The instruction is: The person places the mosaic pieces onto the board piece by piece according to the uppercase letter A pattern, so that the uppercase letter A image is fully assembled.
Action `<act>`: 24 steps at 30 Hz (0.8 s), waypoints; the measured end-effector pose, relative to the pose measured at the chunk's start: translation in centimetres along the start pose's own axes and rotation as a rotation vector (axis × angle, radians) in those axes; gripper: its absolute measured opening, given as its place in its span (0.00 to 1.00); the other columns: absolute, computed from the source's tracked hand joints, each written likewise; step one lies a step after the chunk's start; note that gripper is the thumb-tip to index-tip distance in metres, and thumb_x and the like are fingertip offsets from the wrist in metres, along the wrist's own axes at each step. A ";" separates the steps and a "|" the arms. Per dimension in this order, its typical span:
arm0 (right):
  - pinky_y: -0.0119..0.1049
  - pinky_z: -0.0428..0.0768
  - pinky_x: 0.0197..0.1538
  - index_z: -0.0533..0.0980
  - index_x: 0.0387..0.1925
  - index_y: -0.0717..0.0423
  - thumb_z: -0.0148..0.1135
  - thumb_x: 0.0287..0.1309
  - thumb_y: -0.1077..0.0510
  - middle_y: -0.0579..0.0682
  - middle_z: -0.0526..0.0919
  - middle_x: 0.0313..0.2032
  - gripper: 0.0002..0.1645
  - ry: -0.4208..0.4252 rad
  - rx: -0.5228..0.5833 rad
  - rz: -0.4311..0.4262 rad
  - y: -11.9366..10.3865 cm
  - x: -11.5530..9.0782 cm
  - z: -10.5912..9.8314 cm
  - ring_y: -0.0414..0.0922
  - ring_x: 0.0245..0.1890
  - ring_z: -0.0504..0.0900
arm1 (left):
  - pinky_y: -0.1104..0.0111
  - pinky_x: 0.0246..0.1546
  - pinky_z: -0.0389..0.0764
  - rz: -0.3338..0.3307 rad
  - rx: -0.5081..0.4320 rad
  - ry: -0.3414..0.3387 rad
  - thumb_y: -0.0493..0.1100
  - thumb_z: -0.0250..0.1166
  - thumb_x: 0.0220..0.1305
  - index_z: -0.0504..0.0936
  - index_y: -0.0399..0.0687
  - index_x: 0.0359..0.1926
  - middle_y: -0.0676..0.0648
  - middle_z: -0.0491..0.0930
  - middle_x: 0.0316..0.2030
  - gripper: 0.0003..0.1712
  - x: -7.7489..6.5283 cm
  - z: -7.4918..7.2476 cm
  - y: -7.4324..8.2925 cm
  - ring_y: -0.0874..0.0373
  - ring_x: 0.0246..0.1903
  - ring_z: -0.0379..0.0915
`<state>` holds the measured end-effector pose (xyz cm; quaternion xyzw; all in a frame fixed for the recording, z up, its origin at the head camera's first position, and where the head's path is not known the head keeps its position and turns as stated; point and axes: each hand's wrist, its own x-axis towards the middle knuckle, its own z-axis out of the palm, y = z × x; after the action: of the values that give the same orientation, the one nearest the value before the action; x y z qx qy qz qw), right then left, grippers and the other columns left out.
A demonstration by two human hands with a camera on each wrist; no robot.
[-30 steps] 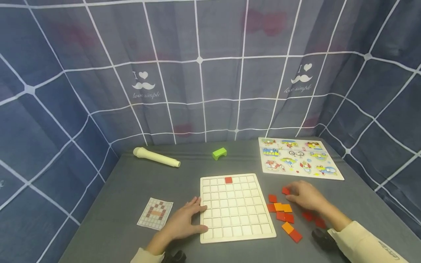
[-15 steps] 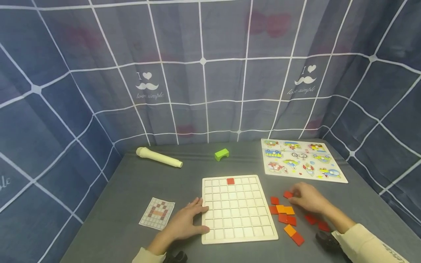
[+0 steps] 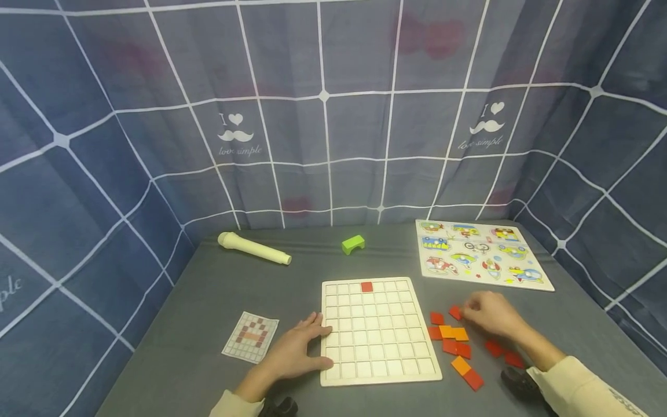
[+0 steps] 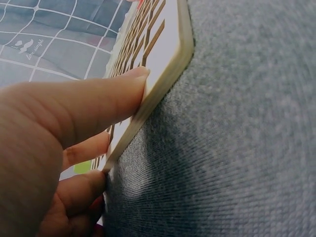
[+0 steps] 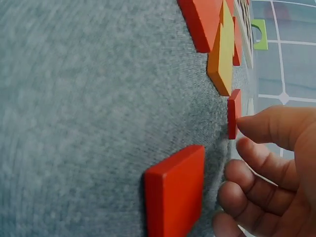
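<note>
My left hand [image 3: 297, 350] lies at the left edge of a pale wooden grid board [image 3: 383, 370]. In the left wrist view its thumb [image 4: 113, 96] rests on the board's rim, with other fingers along the edge. One red square tile [image 3: 367, 286] sits in the board's top row. To the board's right, my right hand [image 3: 492, 313] holds a small red tile [image 3: 455, 313] at its fingertips, fingers curled. In the right wrist view the thumb tip meets that tile [image 5: 233, 113]. Around it lie several red tiles [image 3: 450, 346] and orange tiles [image 3: 461, 365].
A printed pattern card [image 3: 250, 336] lies left of the board. Farther back are a cream microphone-shaped object [image 3: 255, 249], a green arched block [image 3: 353, 244] and a vehicle puzzle board [image 3: 482, 258]. A checked curtain [image 3: 349, 127] encloses the grey table [image 3: 198, 301].
The right hand has drawn slightly toward the person, its fingers curling more, and the red tile at its fingertips has turned. The left hand stays on the board. The head view has shifted a little.
</note>
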<state>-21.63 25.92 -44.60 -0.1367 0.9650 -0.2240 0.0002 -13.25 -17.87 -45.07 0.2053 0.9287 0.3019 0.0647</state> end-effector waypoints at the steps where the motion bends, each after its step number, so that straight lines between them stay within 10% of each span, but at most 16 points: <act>1: 0.31 0.70 0.26 0.80 0.26 0.56 0.69 0.52 0.56 0.44 0.79 0.22 0.08 0.002 -0.006 0.000 0.0 -0.1 0.0 0.37 0.22 0.71 | 0.37 0.68 0.61 0.000 -0.001 -0.001 0.62 0.71 0.53 0.77 0.43 0.62 0.32 0.62 0.70 0.41 0.0 0.0 0.0 0.37 0.73 0.56; 9: 0.38 0.77 0.31 0.82 0.38 0.62 0.75 0.47 0.47 0.50 0.83 0.31 0.24 -0.059 -0.018 0.013 -0.4 -0.2 -0.1 0.41 0.30 0.77 | 0.37 0.68 0.61 -0.011 -0.001 -0.006 0.62 0.71 0.53 0.77 0.43 0.63 0.32 0.62 0.71 0.41 0.1 0.1 0.0 0.37 0.73 0.56; 24: 0.45 0.82 0.36 0.85 0.37 0.61 0.76 0.46 0.54 0.52 0.87 0.33 0.17 0.044 -0.037 -0.084 0.4 0.1 0.1 0.48 0.34 0.83 | 0.36 0.67 0.62 -0.007 0.016 -0.007 0.63 0.70 0.53 0.77 0.44 0.62 0.33 0.63 0.70 0.41 0.2 0.0 0.1 0.37 0.73 0.56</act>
<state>-21.85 26.18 -44.91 -0.1722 0.9621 -0.2087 -0.0328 -13.40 -17.77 -45.01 0.2036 0.9317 0.2933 0.0672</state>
